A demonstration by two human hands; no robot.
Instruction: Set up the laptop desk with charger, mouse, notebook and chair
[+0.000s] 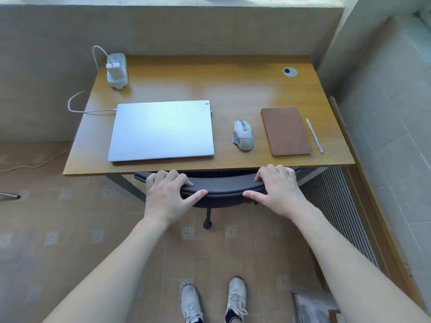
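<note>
Grey chair [219,190] back clamped by left grip [166,197] and right grip [277,190], seemingly under desk [210,89]

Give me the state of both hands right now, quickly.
Left hand: closed on the top edge of the chair backrest, fingers over it, thumb in front.
Right hand: closed on the same backrest edge, same grip.

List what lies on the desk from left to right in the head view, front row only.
charger cable → laptop → mouse → notebook → pen
</note>
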